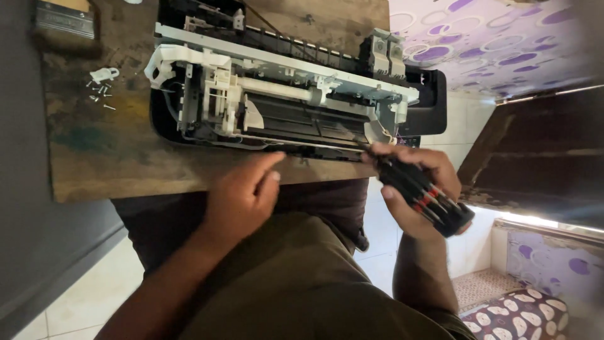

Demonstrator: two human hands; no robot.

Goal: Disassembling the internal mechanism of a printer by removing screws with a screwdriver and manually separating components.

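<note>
On the worn wooden table, a few loose screws lie left of one opened printer. The left hand is loosely curled, its forefinger touching the printer's front edge. The right hand grips one black screwdriver, whose tip is at the printer's right front corner.

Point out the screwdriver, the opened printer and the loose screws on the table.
screwdriver [423,192]: head view, on its black handle with red stripes, gripped in the right hand.
opened printer [283,88]: head view, on the white inner frame.
loose screws [100,93]: head view, on the small scatter left of the printer.
</note>
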